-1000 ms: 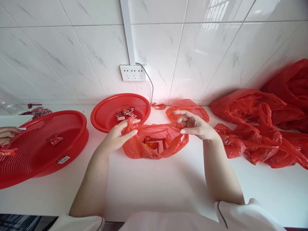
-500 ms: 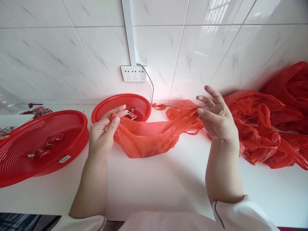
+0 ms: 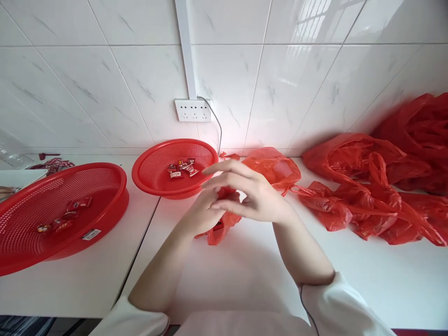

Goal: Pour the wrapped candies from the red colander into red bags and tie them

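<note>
My left hand [image 3: 203, 212] and my right hand [image 3: 257, 191] meet over the white table, crossing at the fingers. Between and below them hangs a bunched red plastic bag [image 3: 224, 231], with a dark shape showing inside. The left fingers are closed on the bag's gathered top, partly covered by the right hand. Thumb and fingers of my right hand curve around the same top, its upper fingers stretched across the left hand. Just behind them lies another red plastic bag [image 3: 275, 170]. To the left stands a red mesh basket [image 3: 154, 165] with several small wrapped packets [image 3: 184, 167].
A larger red basket [image 3: 115, 186] with a few packets stands at the far left. Several filled red bags [image 3: 374, 205] pile up on the right. A socket strip [image 3: 193, 111] with a cable [image 3: 217, 123] is on the tiled wall; a seam [image 3: 140, 245] crosses the table [image 3: 238, 289].
Both hands came together from wide apart. The bag, stretched open between them before, is now bunched at the top. The smaller basket and its packets show more fully.
</note>
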A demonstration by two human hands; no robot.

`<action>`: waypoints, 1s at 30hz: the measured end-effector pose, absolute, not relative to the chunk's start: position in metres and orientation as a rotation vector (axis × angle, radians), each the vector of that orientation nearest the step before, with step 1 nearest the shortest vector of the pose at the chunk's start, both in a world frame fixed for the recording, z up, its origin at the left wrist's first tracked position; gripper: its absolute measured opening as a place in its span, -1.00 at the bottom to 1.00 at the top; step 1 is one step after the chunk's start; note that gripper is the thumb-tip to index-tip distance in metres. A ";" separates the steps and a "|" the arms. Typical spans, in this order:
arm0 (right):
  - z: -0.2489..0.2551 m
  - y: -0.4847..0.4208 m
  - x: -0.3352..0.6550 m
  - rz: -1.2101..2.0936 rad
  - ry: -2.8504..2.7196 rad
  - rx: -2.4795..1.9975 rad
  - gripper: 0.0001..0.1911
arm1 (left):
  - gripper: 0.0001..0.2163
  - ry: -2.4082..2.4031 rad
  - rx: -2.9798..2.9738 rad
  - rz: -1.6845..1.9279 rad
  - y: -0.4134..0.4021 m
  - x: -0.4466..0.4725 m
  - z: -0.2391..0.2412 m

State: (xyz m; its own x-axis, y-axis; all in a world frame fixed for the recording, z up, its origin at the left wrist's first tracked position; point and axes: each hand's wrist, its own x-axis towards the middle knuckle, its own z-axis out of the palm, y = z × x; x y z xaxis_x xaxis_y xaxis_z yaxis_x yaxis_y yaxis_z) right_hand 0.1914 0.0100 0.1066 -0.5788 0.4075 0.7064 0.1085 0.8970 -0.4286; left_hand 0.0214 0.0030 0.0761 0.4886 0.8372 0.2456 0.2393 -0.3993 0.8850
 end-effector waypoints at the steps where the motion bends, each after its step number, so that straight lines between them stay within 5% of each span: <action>1: 0.101 0.010 0.190 0.431 -2.114 -0.397 -0.75 | -0.88 0.885 1.847 0.889 0.002 0.024 0.074; 8: 0.063 0.021 0.202 0.784 -1.968 -0.577 -0.74 | -0.66 0.871 1.482 0.802 0.002 0.011 0.068; 21: 0.063 0.022 0.239 0.591 -1.578 -0.788 -0.78 | -0.62 0.879 1.194 0.861 0.023 -0.015 0.073; 26: 0.058 0.024 0.222 0.911 -1.892 -0.689 -0.57 | -0.64 0.735 1.298 0.709 0.018 -0.004 0.072; 30: 0.051 0.029 0.209 1.019 -2.072 -0.620 -0.74 | -0.64 0.645 1.297 0.652 0.017 0.002 0.066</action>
